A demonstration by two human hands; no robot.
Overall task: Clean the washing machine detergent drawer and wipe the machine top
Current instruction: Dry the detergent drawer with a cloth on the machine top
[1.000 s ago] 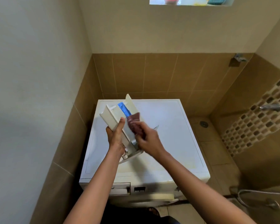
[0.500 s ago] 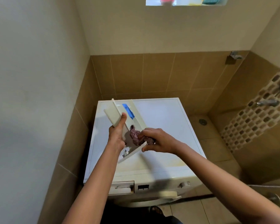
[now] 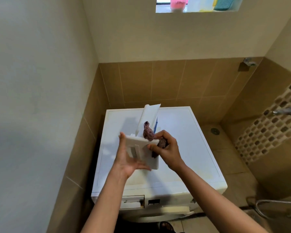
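The drawer (image 3: 138, 148) is held above the machine (image 3: 183, 148), front panel toward the camera. The left hand (image 3: 126, 160) grips that panel, thumb at its upper corner, fingers curled beneath. The right hand (image 3: 168, 148) pinches a purple cloth (image 3: 148, 132) against the drawer.

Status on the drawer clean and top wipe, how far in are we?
Done: the detergent drawer is out of the machine, its slot open at the front. In hand: the left hand holds the drawer above the machine top while the right hand grips a cloth against it. Left: the top shows yellowish marks near the front, so the wipe looks undone, and the drawer is not yet back in.
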